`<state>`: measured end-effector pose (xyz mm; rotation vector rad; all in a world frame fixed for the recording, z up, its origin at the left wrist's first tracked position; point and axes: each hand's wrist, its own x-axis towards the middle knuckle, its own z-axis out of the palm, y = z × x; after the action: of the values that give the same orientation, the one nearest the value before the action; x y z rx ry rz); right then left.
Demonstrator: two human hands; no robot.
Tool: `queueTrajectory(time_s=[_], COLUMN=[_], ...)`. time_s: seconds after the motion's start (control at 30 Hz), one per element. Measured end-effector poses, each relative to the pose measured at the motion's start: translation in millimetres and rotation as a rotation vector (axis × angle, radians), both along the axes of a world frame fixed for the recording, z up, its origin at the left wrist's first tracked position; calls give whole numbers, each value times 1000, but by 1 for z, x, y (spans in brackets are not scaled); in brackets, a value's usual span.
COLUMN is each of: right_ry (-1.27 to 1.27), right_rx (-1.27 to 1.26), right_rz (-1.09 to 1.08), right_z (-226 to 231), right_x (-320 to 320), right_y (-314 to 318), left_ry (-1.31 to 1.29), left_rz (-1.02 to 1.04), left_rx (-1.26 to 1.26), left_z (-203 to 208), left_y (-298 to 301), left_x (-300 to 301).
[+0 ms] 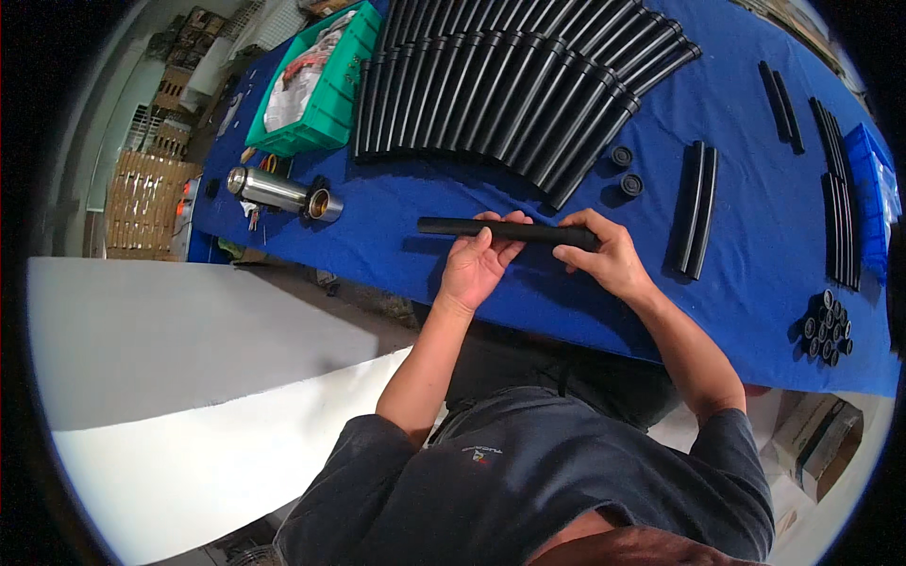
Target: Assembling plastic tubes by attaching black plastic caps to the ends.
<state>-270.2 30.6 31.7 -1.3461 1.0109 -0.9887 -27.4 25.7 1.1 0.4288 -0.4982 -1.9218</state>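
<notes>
Above the table's near edge I hold a black tube [453, 226] roughly level, pointing left and right. My left hand [479, 264] supports its middle from below, with the thumb over it. At the tube's right end my right hand [604, 253] is closed round it; the fingers partly hide that end. Two round black caps [630, 185] stand on the blue cloth just beyond my right hand. A fan of many black tubes [500, 94], thicker at one end, lies beyond my hands. Two plain black tubes [696, 209] lie to the right.
A green crate [326, 127] holding crumpled wrapping stands at the far left. Nearer lies a steel flask [269, 189] beside a steel cup [324, 205]. More black tubes [838, 203], a blue bin [873, 189] and a cluster of small black caps [828, 330] are on the right. A white surface [236, 453] lies left.
</notes>
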Motion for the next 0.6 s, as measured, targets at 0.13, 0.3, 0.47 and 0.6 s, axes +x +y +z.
queueTrajectory(time_s=[0.13,0.3,0.47,0.6], right_ry=[-111,-36,-190,-325], right_rx=[200,51,148,253], right_rz=[4,31,-20,15], right_z=[5,2,-1,3], right_x=[4,0,1,-7], right_y=[1,2,-2,-12], left_ry=[-36,-46,-127,-1215], left_rz=[14,13,-46,-323], left_rx=[7,0,58,-132], left_z=[4,6,17,80], left_y=[3,4,4,33], left_x=[-1,-2,1,-15])
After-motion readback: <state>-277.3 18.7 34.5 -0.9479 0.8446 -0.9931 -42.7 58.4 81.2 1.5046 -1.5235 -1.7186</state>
